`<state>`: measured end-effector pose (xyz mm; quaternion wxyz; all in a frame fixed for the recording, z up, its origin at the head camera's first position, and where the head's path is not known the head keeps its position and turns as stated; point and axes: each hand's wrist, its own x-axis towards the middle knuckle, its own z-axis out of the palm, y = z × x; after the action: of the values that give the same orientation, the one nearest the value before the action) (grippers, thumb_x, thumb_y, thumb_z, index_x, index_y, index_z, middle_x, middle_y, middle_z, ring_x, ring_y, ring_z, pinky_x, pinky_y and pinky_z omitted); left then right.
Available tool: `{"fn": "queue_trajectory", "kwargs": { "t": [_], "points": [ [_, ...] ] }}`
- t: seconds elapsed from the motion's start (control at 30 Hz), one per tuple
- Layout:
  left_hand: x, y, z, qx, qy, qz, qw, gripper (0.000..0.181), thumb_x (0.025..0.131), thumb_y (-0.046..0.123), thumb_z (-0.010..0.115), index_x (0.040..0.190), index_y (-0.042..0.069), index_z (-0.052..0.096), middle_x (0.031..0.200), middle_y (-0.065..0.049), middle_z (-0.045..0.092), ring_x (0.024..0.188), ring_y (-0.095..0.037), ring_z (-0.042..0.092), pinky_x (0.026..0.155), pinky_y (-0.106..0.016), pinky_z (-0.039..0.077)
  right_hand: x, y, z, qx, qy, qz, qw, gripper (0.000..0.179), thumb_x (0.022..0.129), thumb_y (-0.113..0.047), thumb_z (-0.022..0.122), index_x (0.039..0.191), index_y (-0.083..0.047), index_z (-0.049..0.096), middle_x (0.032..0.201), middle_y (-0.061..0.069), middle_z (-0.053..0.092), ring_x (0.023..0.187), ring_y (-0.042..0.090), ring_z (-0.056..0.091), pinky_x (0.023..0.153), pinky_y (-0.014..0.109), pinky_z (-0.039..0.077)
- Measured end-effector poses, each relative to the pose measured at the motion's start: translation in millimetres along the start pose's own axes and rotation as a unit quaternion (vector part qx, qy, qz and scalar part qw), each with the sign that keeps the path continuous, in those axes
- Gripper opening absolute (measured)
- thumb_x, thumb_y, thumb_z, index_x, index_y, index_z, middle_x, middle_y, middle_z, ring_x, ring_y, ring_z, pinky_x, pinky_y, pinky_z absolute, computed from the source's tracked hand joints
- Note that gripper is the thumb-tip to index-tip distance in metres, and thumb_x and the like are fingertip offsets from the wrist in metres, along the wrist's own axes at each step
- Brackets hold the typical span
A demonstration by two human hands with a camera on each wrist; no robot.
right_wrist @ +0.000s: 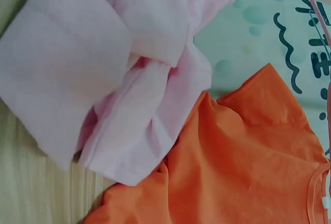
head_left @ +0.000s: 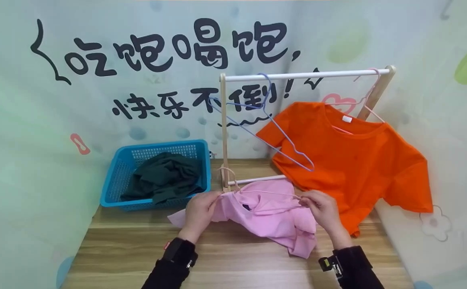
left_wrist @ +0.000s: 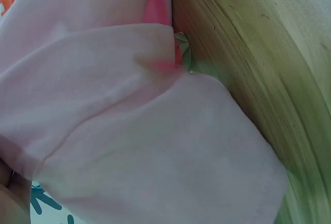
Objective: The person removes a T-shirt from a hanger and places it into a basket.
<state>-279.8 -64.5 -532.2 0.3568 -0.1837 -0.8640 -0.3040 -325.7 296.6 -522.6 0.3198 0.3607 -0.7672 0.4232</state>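
Note:
A pink shirt [head_left: 265, 216] hangs in loose folds low over the table in the head view, its neck opening facing up. My left hand [head_left: 201, 210] pinches it at the left shoulder. On the other side my right hand [head_left: 321, 208] pinches the cloth near the end of a pale pink hanger [head_left: 271, 192]. That hanger lies partly inside the neck opening, its hook standing up at the left. Pink cloth [left_wrist: 155, 146] fills much of the left wrist view. Folds of the pink shirt [right_wrist: 139, 94] hang beside an orange T-shirt [right_wrist: 248, 157] in the right wrist view.
Behind the pink shirt stands a rack with a white rail [head_left: 297, 75]. An empty blue hanger [head_left: 265, 106] hangs on it, left of the orange T-shirt on a pink hanger [head_left: 374, 88]. At the left, a blue basket [head_left: 113, 176] holds dark green cloth [head_left: 165, 176].

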Motion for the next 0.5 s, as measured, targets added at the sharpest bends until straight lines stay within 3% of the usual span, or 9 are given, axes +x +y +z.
{"fn": "queue_trajectory", "kwargs": {
  "t": [0.27, 0.5],
  "points": [
    [-7.0, -15.5, -2.6, 0.017, 0.026, -0.043, 0.9986, 0.008, 0.088, 0.017, 0.063, 0.09, 0.011, 0.067, 0.084, -0.003, 0.068, 0.075, -0.021, 0.065, 0.063, -0.036, 0.05, 13.2, -22.5, -34.3, 0.008, -0.003, 0.013, 0.9999, 0.023, 0.067, 0.024, 0.066, 0.082, 0.008, 0.068, 0.073, 0.018, 0.063, 0.061, 0.028, 0.061, 0.065, 0.017, 0.05],
    [-14.9, -30.6, -3.9, 0.04, 0.036, -0.091, 0.9944, 0.009, 0.089, 0.019, 0.061, 0.088, 0.011, 0.064, 0.074, -0.005, 0.066, 0.062, -0.024, 0.063, 0.054, -0.038, 0.048, 10.1, -13.7, -63.1, 0.003, -0.005, 0.016, 0.9999, 0.019, 0.069, 0.025, 0.064, 0.082, 0.01, 0.066, 0.072, 0.019, 0.062, 0.058, 0.028, 0.06, 0.065, 0.014, 0.049]
  ]
}}
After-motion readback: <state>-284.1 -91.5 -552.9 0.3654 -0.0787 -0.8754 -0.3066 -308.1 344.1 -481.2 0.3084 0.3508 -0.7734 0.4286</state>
